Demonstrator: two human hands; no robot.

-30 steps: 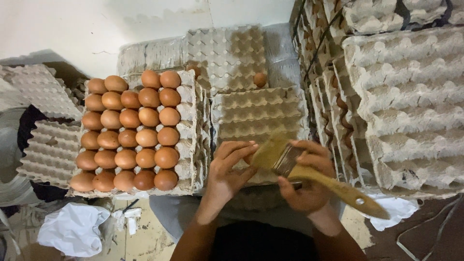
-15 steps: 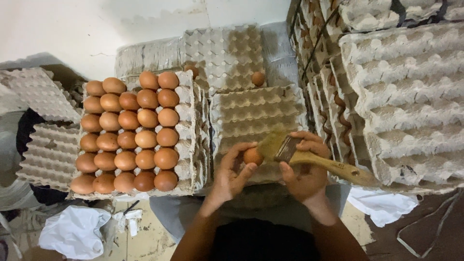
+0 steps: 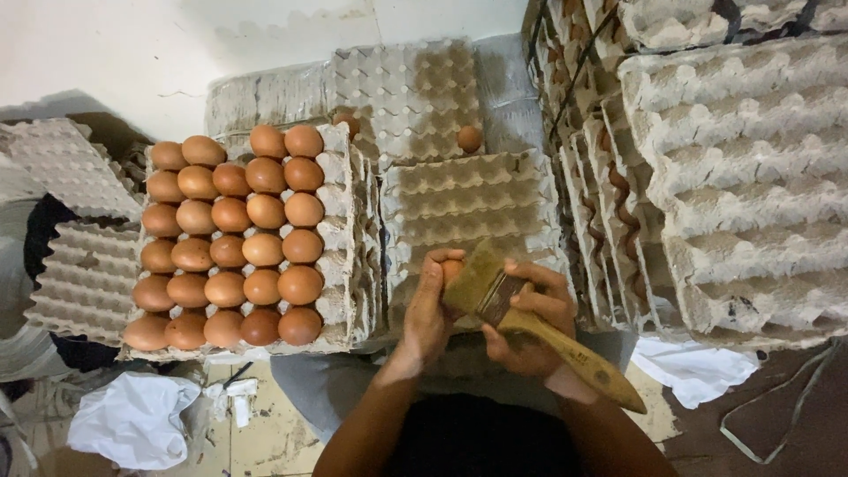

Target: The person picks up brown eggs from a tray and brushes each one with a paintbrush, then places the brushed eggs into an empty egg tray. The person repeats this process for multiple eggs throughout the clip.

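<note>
**Head view: brush bristles on a brown egg held over an empty tray**

Head camera looks straight down at two bare hands working close together. The left hand (image 3: 430, 309) has its fingers curled shut around a brown egg (image 3: 452, 268), of which only a small part shows between the fingertips and the bristles. The right hand (image 3: 528, 320) is closed in a firm grip on a flat paintbrush (image 3: 517, 314); its fingers wrap the dark ferrule and the upper end of the pale wooden handle, which slants down and to the right past the wrist. The tan bristles lie against the egg.

Both hands hover above an empty grey pulp egg tray (image 3: 473, 208) that tops a stack directly in front of the person. Just to the left of it, a full tray of brown eggs (image 3: 230, 238) sits on its own stack of trays. Behind the empty tray, another bare tray (image 3: 411, 93) carries a single loose egg (image 3: 469, 139) near its right edge. To the right, tall stacks of egg trays (image 3: 742, 177) stand close together. More empty trays (image 3: 84, 274) lie at the far left. On the floor, a crumpled white plastic bag (image 3: 137, 420) rests at lower left.
</note>
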